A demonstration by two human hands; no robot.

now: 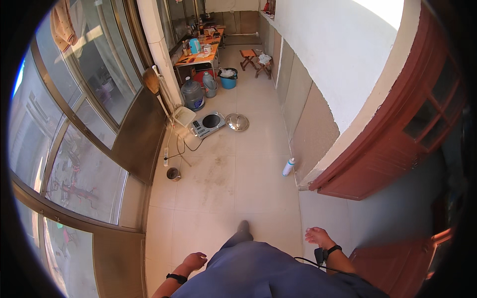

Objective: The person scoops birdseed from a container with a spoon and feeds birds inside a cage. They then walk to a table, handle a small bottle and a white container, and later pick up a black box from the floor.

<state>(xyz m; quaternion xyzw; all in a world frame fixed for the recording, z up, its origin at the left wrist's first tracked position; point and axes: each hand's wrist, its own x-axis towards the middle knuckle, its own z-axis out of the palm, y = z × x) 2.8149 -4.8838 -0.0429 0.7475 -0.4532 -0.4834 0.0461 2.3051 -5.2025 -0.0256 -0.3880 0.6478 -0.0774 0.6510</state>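
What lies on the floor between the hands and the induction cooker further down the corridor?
Nothing on the direct line: bare tile separates the right hand and left hand from the induction cooker. A small pot and white bottle stand off to the sides.

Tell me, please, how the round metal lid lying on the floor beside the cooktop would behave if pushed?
The metal lid looks thin and shiny, so probably light and stiff. Lying flat on smooth tiles, it would likely slide rather than roll.

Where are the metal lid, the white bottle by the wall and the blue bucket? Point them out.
metal lid (237,121), head view, centre of its dome.
white bottle (288,167), head view, middle of its body.
blue bucket (228,82), head view, its front wall.
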